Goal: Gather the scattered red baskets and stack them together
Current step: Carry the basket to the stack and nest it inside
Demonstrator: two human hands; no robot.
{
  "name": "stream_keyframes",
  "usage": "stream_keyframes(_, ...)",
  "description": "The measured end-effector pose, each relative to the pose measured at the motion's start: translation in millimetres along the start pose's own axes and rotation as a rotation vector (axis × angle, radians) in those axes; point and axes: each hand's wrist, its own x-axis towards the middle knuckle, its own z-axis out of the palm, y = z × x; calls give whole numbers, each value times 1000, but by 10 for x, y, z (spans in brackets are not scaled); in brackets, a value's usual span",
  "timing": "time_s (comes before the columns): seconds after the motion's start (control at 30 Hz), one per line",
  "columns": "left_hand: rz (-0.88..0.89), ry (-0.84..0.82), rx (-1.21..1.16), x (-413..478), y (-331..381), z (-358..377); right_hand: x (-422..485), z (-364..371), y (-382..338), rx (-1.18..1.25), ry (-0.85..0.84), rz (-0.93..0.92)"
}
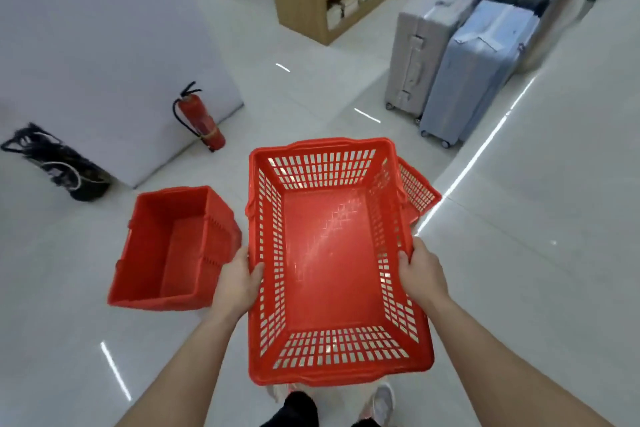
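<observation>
left hand (239,282): fingers clasp held basket (329,260) left rim | right hand (420,270): fingers clasp right rim | floor basket (166,250): just left of left fingers | third basket (417,188): beyond right fingers

Held basket (329,263): red, slotted walls, open side up, off the floor (536,270). Left hand (239,282) grips its left rim, right hand (420,274) its right rim, thumbs inside.
Second basket (166,246): red, on the floor just left of the left hand, tilted.
Third basket (417,187): red, beyond the right hand, mostly hidden behind the held one.
Fire extinguisher (201,118): well beyond the left hand, against a white wall (104,45).
Two suitcases (474,69): upright, far beyond the right hand.
Wooden shelf (304,3): farther back.
</observation>
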Motion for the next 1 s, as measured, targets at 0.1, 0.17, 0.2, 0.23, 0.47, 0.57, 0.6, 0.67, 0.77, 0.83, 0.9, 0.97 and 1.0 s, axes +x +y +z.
stream_keyframes(0.1, -83, 134, -21, -164, -437, -560, -45, 300, -726, -37, -73, -111)
stream_keyframes(0.17, -124, 208, -37, -271, -767, -924, -111, 555, -1170, -61, -109, -180)
stream_keyframes(0.2, -141, 238, -46, -318, -935, -1104, -143, 696, -1383, -68, -136, -211)
stream_keyframes(0.23, -154, 264, -55, -358, -1103, -1286, -176, 841, -1591, -78, -167, -243)
stream_keyframes(0.47, -202, 391, -20, -416, -2167, -2347, -457, 1893, -2807, -172, -276, -386)
stream_keyframes(0.57, -254, 400, -42, -380, -2502, -2672, -576, 2245, -3140, -167, -302, -396)
stream_keyframes(0.6, -263, 407, -47, -354, -2603, -2757, -601, 2343, -3229, -166, -311, -401)
stream_keyframes(0.67, -281, 411, -56, -269, -2783, -2900, -623, 2530, -3382, -167, -329, -408)
stream_keyframes(0.77, -316, 386, -69, -71, -2974, -3048, -570, 2799, -3564, -163, -344, -411)
stream_keyframes(0.83, -337, 378, -55, 99, -3081, -3123, -489, 2984, -3650, -157, -359, -403)
stream_keyframes(0.9, -348, 378, -40, 295, -3179, -3194, -378, 3176, -3719, -149, -376, -401)
stream_keyframes(0.97, -350, 363, -25, 529, -3281, -3268, -240, 3385, -3787, -135, -384, -391)
stream_keyframes(1.0, -356, 349, -21, 657, -3331, -3304, -166, 3490, -3820, -128, -388, -381)
